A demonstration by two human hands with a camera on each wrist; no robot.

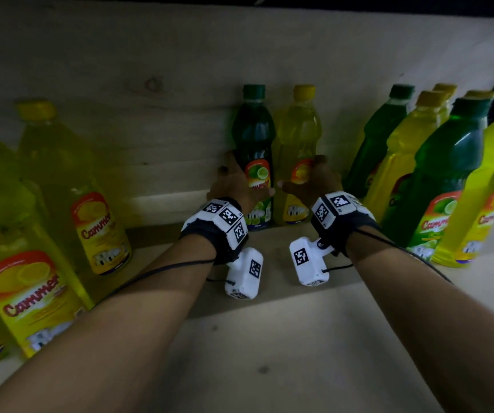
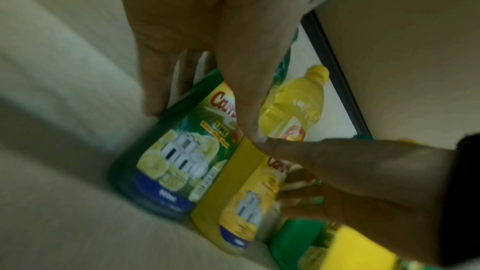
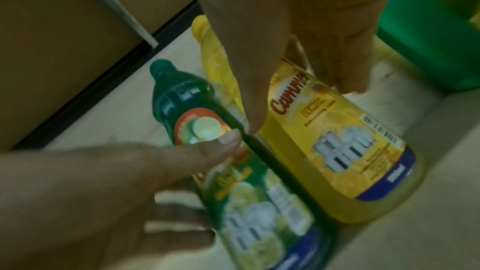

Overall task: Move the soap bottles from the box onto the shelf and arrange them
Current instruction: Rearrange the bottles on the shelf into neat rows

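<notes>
Hands reach deep over the shelf (image 1: 269, 338): left hand (image 1: 234, 186) wraps the green bottle (image 1: 254, 138), right hand (image 1: 311, 180) wraps the yellow bottle (image 1: 299, 129). Both bottles stand upright, touching, against the back wall (image 1: 150, 114).

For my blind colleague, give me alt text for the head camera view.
Two hands, left hand on a green soap bottle and right hand on a yellow soap bottle, at the back of a wooden shelf. More bottles stand either side.
</notes>
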